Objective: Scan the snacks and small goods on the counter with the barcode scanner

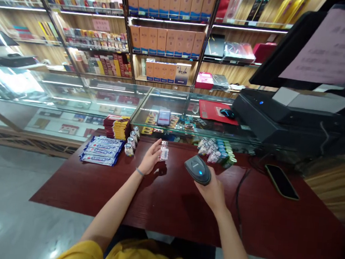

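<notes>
My right hand (213,191) is wrapped round a dark grey barcode scanner (198,170) with a blue light on top, held above the reddish-brown counter. To its left, my left hand (151,158) holds a small clear bottle (164,153) with a silver cap and a pale label, its fingers against the bottle's left side. Several similar small bottles (129,149) stand in a row left of that hand. Beyond the scanner is a cluster of small silver-capped bottles (214,156), with blue and green ones (230,160) on its right.
Blue-and-white packets (101,150) and stacked red and yellow packs (116,127) lie on the left. A phone (282,182) and a black cable (238,191) lie on the right. A glass case (163,98), mouse (227,113), black till equipment (282,119) and monitor (288,47) stand behind.
</notes>
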A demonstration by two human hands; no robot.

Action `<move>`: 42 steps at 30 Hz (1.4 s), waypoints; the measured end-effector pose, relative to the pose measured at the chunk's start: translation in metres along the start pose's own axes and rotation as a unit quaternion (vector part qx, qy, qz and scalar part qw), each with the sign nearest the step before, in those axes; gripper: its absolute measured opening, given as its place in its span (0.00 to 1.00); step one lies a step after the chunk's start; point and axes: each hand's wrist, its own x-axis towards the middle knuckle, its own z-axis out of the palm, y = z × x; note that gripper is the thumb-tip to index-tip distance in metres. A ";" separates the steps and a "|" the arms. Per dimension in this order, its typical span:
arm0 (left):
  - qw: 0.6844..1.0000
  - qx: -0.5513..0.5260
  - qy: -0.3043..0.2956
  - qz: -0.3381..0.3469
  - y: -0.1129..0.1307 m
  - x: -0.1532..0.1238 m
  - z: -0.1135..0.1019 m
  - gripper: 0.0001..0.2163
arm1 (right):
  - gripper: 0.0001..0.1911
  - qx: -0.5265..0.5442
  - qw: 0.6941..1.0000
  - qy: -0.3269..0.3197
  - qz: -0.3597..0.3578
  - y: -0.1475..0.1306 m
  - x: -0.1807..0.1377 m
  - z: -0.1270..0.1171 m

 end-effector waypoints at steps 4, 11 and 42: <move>0.997 -0.065 0.005 -0.027 0.007 -0.004 -0.019 0.29 | 0.28 0.014 0.998 -0.035 -0.041 -0.021 0.004 0.014; 0.995 -0.094 0.021 -0.032 0.009 -0.004 -0.030 0.30 | 0.27 -0.009 0.989 -0.086 -0.123 -0.037 0.007 0.028; 0.814 0.479 0.259 0.202 -0.011 0.056 -0.053 0.21 | 0.18 -0.019 0.984 -0.074 -0.160 -0.011 0.016 0.030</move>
